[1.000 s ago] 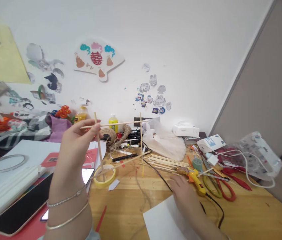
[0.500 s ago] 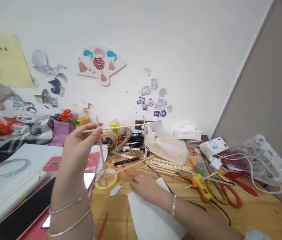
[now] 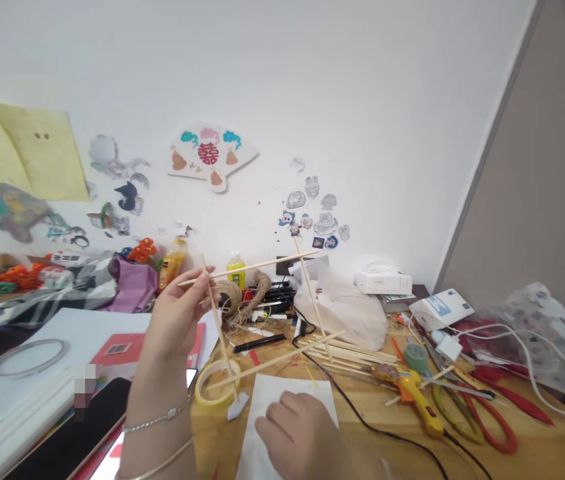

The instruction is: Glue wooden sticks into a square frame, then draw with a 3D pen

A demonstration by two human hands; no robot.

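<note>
My left hand point(image 3: 187, 313) pinches the upper left corner of a four-sided frame of thin wooden sticks point(image 3: 267, 267), whose ends cross and stick out at the corners. The frame is held up and tilted over the table, its lower left corner in front of a yellow tape roll point(image 3: 202, 393). My right hand point(image 3: 297, 427) is apart from the frame, low over a white sheet of paper point(image 3: 267, 393). Its fingers are curled in, and their tips and anything in them are hidden. A small white paper scrap point(image 3: 238, 407) lies by the tape.
Loose sticks point(image 3: 347, 353), a yellow glue gun point(image 3: 422, 400) with a black cord, and red-handled scissors point(image 3: 492, 427) lie to the right. Twine point(image 3: 257, 293), a black marker point(image 3: 259, 343) and a plastic bag point(image 3: 357, 313) are behind. A phone point(image 3: 72, 433) lies left.
My right hand has left the frame's lower right corner and come nearer over the white sheet, which has turned. The frame, still in my left hand, leans differently. The camera view has shifted.
</note>
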